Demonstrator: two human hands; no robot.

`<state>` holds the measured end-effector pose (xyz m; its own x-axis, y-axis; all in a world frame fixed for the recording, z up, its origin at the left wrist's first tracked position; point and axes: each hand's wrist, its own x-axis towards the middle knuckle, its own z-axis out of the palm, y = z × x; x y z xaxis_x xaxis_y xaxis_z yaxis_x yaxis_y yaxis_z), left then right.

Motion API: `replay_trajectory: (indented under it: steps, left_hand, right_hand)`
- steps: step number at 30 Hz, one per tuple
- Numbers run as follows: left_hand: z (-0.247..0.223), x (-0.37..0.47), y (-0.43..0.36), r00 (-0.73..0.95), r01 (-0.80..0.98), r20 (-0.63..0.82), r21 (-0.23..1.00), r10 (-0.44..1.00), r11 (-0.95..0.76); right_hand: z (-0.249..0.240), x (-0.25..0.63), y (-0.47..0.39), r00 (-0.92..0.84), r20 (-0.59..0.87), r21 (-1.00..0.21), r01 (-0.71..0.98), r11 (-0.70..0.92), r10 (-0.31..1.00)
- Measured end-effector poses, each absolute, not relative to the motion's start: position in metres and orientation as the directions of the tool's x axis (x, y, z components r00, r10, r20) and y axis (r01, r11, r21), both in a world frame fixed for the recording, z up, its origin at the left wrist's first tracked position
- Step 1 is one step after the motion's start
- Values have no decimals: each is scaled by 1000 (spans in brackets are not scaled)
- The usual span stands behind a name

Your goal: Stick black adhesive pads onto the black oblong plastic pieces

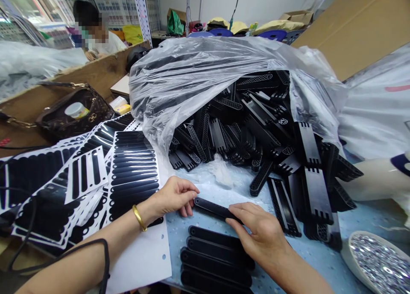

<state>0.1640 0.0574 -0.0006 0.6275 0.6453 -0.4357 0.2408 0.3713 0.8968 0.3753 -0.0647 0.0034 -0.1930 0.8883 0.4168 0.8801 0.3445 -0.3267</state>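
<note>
A slim black plastic bar point(213, 208) with rounded ends lies slantwise low over the blue table. My right hand point(261, 230) grips its right end between thumb and fingers. At the bar's left tip is my left hand point(179, 195), thumb and forefinger pinched together; whether anything thin is between them cannot be made out. Just below, several similar black bars point(214, 260) lie side by side in a stack. Left of my hands, a white sheet of black stickers point(134, 170) rests partly beneath my left forearm.
A clear plastic bag point(192, 67) spills a big heap of black plastic parts point(237, 131) across the table point(358, 225). More sticker sheets point(48, 195) and a brown handbag point(77, 110) are on the left. A bowl of shiny small pieces point(378, 260) stands right. Another person point(105, 44) sits behind.
</note>
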Motion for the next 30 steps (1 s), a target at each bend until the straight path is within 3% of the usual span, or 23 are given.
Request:
replay_trajectory:
  steps: [3,11,19,23,30]
  left_hand:
    - [0,165,57,621,244,-428,902,656,357]
    - [11,173,49,563,492,-480,849,673,193]
    - [4,172,44,576,471,-414,873,705,127]
    - [-2,172,44,577,484,-420,866,700,121]
    - [4,180,41,573,487,-273,872,773,-54]
  right_hand:
    - [2,376,-65,-186,411,-333,881,336,893]
    - [2,377,-65,-168,422,-366,868,336,891]
    - [1,380,-66,-96,426,-478,820,314,900]
    - [1,378,-67,-112,411,-450,838,308,905]
    - [0,378,-67,-138,385,-433,846,311,913]
